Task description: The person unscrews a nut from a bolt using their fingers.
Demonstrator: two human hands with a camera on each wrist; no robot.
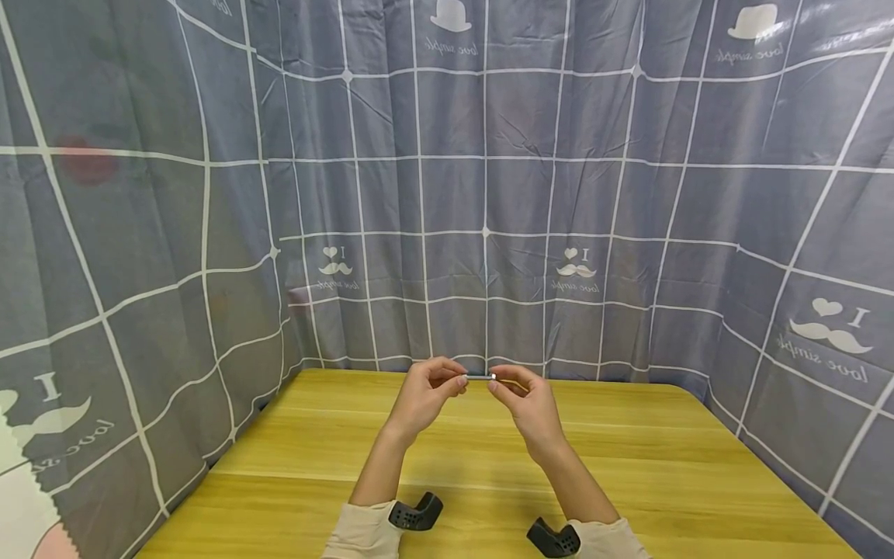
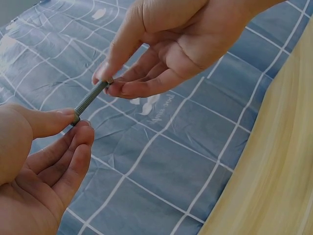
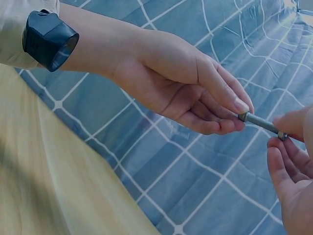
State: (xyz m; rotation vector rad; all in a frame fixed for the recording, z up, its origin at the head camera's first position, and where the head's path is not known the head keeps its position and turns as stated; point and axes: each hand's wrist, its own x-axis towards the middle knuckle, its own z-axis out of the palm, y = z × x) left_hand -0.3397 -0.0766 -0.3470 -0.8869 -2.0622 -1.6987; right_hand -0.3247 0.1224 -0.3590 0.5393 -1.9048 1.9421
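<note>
A grey threaded bolt (image 2: 90, 100) is held in the air between both hands, roughly level in the head view. My left hand (image 1: 426, 396) pinches one end between thumb and fingers. At the other end, my right hand (image 1: 534, 407) pinches with thumb and index finger. In the right wrist view a hex nut or head (image 3: 282, 136) shows at the right hand's fingertips, and a wider piece (image 3: 242, 117) sits at the left thumb. Which end is the bolt's head I cannot tell. Bare thread shows between the two grips.
Below the hands lies a yellow wood-grain table (image 1: 461, 497). Grey-blue curtains (image 1: 517, 194) with white grid lines surround it at the back and sides. A black wrist device (image 1: 417, 512) sits at the left cuff, another (image 1: 553, 538) at the right.
</note>
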